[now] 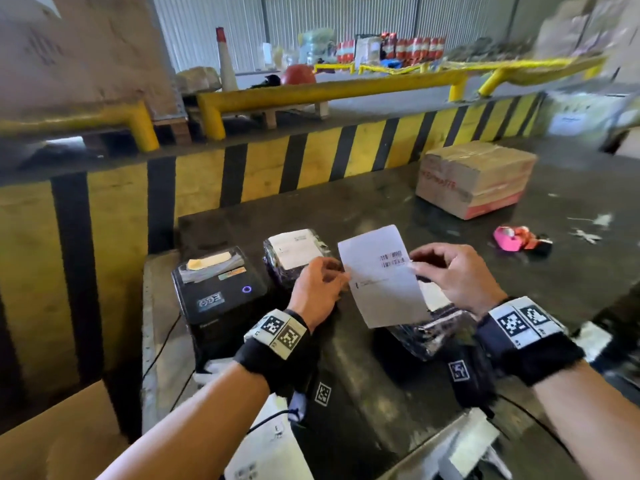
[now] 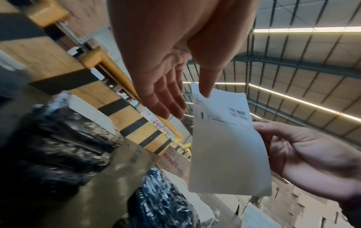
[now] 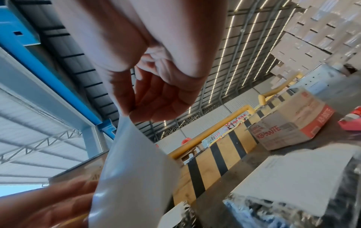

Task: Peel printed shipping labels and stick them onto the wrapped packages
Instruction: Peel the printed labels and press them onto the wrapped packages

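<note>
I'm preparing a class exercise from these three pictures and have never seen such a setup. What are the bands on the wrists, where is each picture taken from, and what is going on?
The bands carry wrist cameras. The large picture comes from a head camera; the others look along each hand. The left hand and right hand pinch opposite edges of a printed shipping label. On the dark table lie a black label printer, two wrapped packages, both already labelled, a cardboard box and a pink tape dispenser.
</note>
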`<state>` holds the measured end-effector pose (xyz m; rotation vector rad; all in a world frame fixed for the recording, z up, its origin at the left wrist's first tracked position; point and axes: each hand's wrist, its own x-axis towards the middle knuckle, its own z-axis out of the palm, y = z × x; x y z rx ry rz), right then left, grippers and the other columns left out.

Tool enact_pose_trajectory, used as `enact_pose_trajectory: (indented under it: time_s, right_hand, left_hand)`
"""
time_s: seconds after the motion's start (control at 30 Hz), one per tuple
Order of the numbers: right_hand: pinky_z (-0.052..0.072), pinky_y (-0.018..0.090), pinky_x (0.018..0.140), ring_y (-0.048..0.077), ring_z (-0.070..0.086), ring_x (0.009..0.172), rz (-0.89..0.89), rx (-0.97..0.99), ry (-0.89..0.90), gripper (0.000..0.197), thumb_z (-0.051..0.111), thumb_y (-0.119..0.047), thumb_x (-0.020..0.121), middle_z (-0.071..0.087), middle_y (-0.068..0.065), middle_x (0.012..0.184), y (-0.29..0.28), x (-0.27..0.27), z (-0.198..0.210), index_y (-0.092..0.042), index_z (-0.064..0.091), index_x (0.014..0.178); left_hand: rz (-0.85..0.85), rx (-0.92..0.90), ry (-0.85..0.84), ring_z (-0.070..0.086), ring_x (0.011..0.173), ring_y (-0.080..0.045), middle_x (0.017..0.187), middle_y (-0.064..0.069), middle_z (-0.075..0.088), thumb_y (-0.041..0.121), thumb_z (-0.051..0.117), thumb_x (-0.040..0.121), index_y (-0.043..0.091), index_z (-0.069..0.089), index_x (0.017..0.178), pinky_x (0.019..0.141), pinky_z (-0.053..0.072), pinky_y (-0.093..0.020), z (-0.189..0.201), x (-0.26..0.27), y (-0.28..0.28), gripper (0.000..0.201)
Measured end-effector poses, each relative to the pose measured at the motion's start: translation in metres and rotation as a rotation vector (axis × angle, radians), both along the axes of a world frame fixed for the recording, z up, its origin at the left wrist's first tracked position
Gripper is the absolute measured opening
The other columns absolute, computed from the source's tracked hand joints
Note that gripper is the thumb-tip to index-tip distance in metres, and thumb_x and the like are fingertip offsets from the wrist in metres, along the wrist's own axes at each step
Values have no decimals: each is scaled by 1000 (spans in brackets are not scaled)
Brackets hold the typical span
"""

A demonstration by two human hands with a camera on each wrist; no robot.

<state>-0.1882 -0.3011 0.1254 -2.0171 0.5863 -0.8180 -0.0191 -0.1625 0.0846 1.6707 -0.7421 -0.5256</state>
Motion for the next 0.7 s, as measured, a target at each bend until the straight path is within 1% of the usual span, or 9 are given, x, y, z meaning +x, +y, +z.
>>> enact_pose_trajectory:
  time_s: [0.07, 0.13, 0.23, 0.27, 0.33, 0.4, 0.47, 0.57, 0.7]
  right_hand:
    - [44, 3, 60, -10, 58, 56, 10, 35, -21, 9, 70, -2, 79, 68, -7, 75, -26, -11, 1, -11, 70, 82]
    - [45, 5, 60, -8, 59, 58, 29, 53, -22, 12, 70, -3, 79, 69, -6, 75, -56, -18, -1, -14, 70, 80]
    - [52, 15, 70, 0, 63, 67, 40, 93, -9, 17, 72, -5, 78, 71, -7, 79, -105, -30, -9, -21, 70, 80]
    - [52, 16, 73, 0, 64, 69, 43, 80, 16, 19, 73, -6, 77, 71, -9, 81, -122, -34, -14, -24, 70, 80]
    - [53, 17, 73, 3, 65, 74, 48, 67, 55, 20, 74, -6, 76, 70, -10, 84, -151, -39, -24, -24, 69, 83]
    - [54, 17, 72, 8, 65, 78, 65, 83, 81, 21, 73, -4, 76, 70, -7, 84, -176, -41, -32, -23, 68, 85]
    - [52, 20, 76, 11, 65, 80, 101, 102, 125, 20, 72, -3, 77, 70, -2, 86, -195, -39, -39, -21, 68, 86]
    - [50, 24, 79, 14, 65, 85, 131, 130, 196, 18, 72, -5, 78, 70, 1, 91, -216, -30, -52, -16, 69, 92]
    - [53, 32, 85, 18, 66, 89, 173, 183, 217, 18, 73, -5, 78, 71, 5, 95, -231, -13, -68, -16, 69, 92]
  left_hand:
    - [-59, 2, -26, 67, 83, -30, 87, -9, 70, 8, 66, 87, 19, 58, 92, 82, 55, -44, 4, -11, -24, 15]
    - [-69, -12, -46, 68, 82, -31, 89, -13, 72, 2, 67, 84, 14, 61, 94, 84, 56, -48, 6, -19, -49, 16]
    - [-44, 10, -57, 70, 83, -27, 93, -13, 73, -1, 67, 83, 6, 61, 102, 84, 56, -47, 3, -33, -88, 21]
    - [-34, 17, -54, 70, 82, -26, 93, -13, 73, -2, 67, 83, 7, 61, 101, 84, 57, -47, -1, -40, -102, 21]
    - [-2, 37, -63, 70, 79, -25, 91, -12, 73, -1, 67, 82, 12, 60, 94, 84, 56, -48, -7, -52, -126, 20]
    - [39, 71, -58, 70, 78, -23, 89, -10, 74, 2, 67, 83, 17, 58, 91, 84, 56, -48, -11, -62, -147, 19]
    - [78, 109, -49, 71, 80, -20, 87, -7, 74, 5, 67, 85, 20, 57, 90, 84, 56, -47, -15, -69, -161, 19]
    - [138, 155, -59, 71, 79, -18, 84, -5, 74, 8, 67, 85, 25, 57, 87, 80, 57, -48, -21, -74, -173, 20]
    - [202, 217, -64, 70, 79, -18, 82, -7, 73, 7, 67, 85, 25, 56, 85, 79, 57, -48, -26, -68, -184, 21]
